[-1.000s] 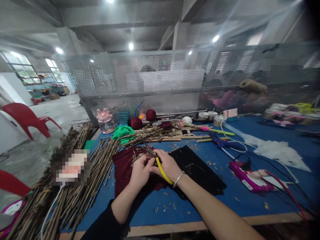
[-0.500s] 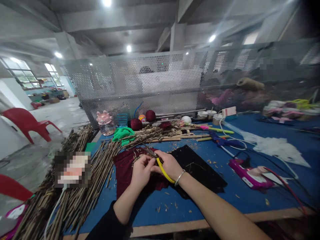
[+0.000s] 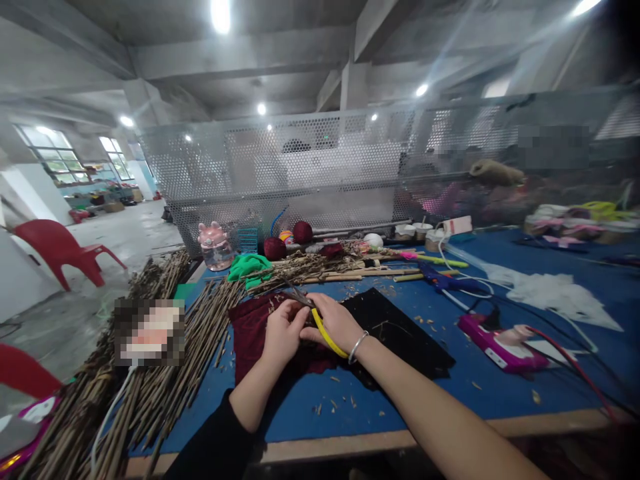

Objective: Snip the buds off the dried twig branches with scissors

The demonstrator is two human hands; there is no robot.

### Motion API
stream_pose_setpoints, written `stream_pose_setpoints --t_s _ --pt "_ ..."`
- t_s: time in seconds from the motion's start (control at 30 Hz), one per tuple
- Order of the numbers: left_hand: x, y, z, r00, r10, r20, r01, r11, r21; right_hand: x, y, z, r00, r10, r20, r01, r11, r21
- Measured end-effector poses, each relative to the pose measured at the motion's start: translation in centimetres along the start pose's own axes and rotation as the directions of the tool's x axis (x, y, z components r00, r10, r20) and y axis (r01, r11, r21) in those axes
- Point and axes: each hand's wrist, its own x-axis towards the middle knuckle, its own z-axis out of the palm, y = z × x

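Note:
My right hand (image 3: 341, 325) grips a pair of scissors (image 3: 326, 336) with yellow handles, its dark blades pointing up and to the left. Close beside it, my left hand (image 3: 280, 337) is closed in a pinch near the blades; what its fingers hold is too small and hidden to make out. Beneath both hands lies a dark red cloth (image 3: 245, 337), partly covered by my fingers. A black cloth (image 3: 400, 333) with a thin stalk on it spreads to the right, by my right wrist. Small dry scraps (image 3: 353, 401) are scattered over the blue table (image 3: 295, 421).
Bundles of dry stalks (image 3: 185, 360) fill the table's left side. At the back are a green cloth (image 3: 250, 268), dark red balls (image 3: 303, 232) and a pink-lidded jar (image 3: 214, 247). A blue glue gun (image 3: 443, 279) and a magenta power strip (image 3: 505, 347) with cables lie on the right.
The view has tilted up slightly. Both hands stay together over the dark red cloth, the scissors still in my right hand; only slight finger movement shows.

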Motion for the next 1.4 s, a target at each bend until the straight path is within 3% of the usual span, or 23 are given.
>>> stream_pose_setpoints --t_s 0.4,0.73,0.93,1.13,1.4 --pt "0.16 -0.65 -0.41 0.997 0.072 -0.019 -0.069 0.990 0.120 0.13 0.46 0.20 1.000 0.017 -0.006 -0.016 0.996 0.089" --pt "0.23 -0.21 -0.56 0.998 0.049 -0.029 -0.044 0.987 0.153 -0.16 0.45 0.17 0.994 0.104 0.040 -0.103 0.994 -0.034" --pt "0.25 -0.57 -0.51 0.999 -0.018 -0.036 0.023 0.989 0.144 -0.11 0.47 0.19 0.999 0.042 0.026 -0.038 0.993 -0.113" --pt "0.28 -0.39 -0.44 0.999 0.027 -0.030 -0.022 0.989 0.143 -0.13 0.55 0.45 1.000 0.023 0.011 -0.022 0.999 -0.028" --pt "0.03 -0.51 -0.20 0.999 -0.029 -0.014 0.031 0.991 0.131 -0.16 0.30 0.57 0.999 0.035 0.000 -0.035 0.998 0.052"
